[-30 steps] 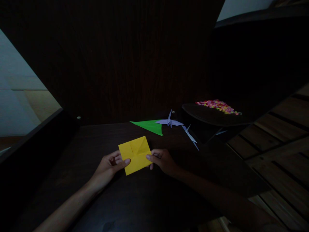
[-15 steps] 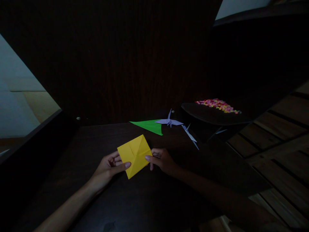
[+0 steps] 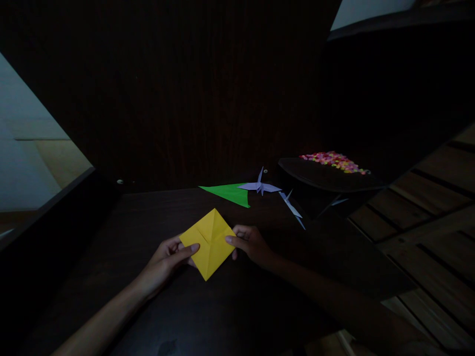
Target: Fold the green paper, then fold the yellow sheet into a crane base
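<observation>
A folded yellow paper square (image 3: 210,242) with creases is held just above the dark table (image 3: 178,306), turned so it stands like a diamond. My left hand (image 3: 166,257) pinches its left corner, thumb on top. My right hand (image 3: 249,243) pinches its right corner, thumb on the paper and fingers curled beneath.
Behind the yellow paper lie a green folded paper triangle (image 3: 230,192), a pale purple paper crane (image 3: 260,187) and another pale crane (image 3: 292,207). A dark tray (image 3: 326,179) with small coloured bits (image 3: 334,161) sits at the right. Wooden floor slats show at the far right.
The yellow paper has been rotated in both hands from a nearly flat square to a diamond, its lower corner now pointing toward me. The hands stayed in place.
</observation>
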A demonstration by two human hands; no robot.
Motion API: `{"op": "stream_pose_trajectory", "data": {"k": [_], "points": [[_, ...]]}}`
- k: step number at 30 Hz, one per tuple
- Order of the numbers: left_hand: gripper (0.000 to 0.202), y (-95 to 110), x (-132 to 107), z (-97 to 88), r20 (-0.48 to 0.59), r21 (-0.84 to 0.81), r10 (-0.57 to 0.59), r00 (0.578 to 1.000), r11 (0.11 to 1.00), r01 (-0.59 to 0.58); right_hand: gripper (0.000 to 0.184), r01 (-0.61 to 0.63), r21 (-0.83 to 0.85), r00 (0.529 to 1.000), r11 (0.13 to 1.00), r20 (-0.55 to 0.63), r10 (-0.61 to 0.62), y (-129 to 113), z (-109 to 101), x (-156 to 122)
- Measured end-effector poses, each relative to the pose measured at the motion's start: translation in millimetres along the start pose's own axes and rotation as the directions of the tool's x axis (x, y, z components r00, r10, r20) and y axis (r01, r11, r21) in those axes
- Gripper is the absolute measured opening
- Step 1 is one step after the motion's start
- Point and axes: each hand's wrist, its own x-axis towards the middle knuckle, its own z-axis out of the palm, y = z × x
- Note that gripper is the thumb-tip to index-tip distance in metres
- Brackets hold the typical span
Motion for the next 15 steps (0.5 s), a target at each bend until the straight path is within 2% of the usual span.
{"op": "stream_pose_trajectory", "data": {"k": [3, 7, 10, 12, 15], "points": [[0.037, -2.7, 2.1, -0.8, 0.003, 0.002, 0.015, 1.0, 1.0, -0.015, 0.029, 0.009, 0.072, 0.999, 0.997, -0.035, -0.006, 0.9, 1.6, 0.4], [0.044, -4.8, 3.5, -1.6, -0.005, -0.005, 0.027, 1.0, 1.0, -0.027, 0.048, 0.082, 0.124, 0.993, 0.989, -0.097, -0.07, 3.5, 4.4, 0.4], [0.055, -2.9, 2.5, -0.8, -0.027, -0.028, 0.026, 0.999, 0.999, -0.027, 0.033, 0.122, 0.102, 0.989, 0.987, -0.095, -0.113, 4.1, 4.8, -1.1], [0.067, -0.9, 1.5, -0.2, -0.069, -0.032, 0.027, 0.997, 0.999, -0.029, 0.024, 0.113, 0.064, 0.993, 0.991, -0.05, -0.11, 3.7, 3.8, -2.9], [0.083, 1.0, 0.0, 0.0, -0.134, -0.022, 0.046, 0.99, 0.999, -0.049, 0.024, 0.086, 0.067, 0.996, 0.994, 0.019, -0.088, 2.9, 1.0, -5.5]]}}
